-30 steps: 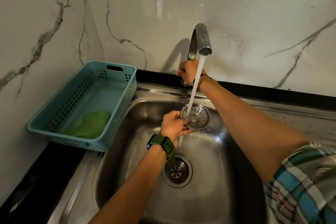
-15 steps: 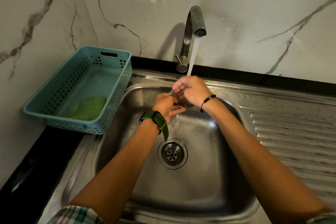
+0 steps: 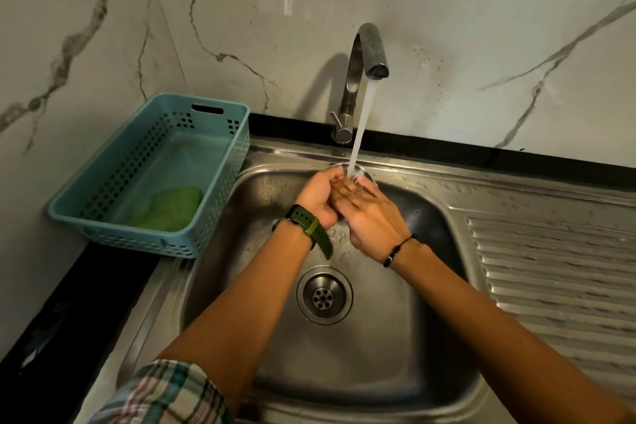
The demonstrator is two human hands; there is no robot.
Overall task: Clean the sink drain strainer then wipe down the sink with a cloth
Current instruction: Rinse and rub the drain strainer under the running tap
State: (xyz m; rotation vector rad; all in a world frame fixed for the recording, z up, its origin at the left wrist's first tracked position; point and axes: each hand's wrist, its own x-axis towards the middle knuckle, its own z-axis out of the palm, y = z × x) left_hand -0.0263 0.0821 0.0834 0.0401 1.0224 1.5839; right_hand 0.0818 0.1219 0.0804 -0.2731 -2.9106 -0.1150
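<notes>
Over the steel sink [image 3: 430, 337], my left hand [image 3: 318, 198] grips the round metal drain strainer [image 3: 363, 175], of which only the far rim shows past my fingers. My right hand [image 3: 370, 217] lies across the strainer with its fingers stretched out flat, rubbing it. Water runs from the tap [image 3: 373, 55] onto the strainer and my fingers. The open drain [image 3: 324, 295] sits below in the basin floor. A green cloth [image 3: 168, 208] lies in the teal basket [image 3: 103, 189] to the left.
The tap's lever [image 3: 339, 127] stands at the back rim of the sink. A ribbed draining board [image 3: 557, 268] stretches to the right. Black countertop [image 3: 69, 303] runs along the left, below marble wall panels.
My right hand left the tap lever and came down onto the strainer, its fingers flattening across it. The strainer stays under the running water. The camera tilted down.
</notes>
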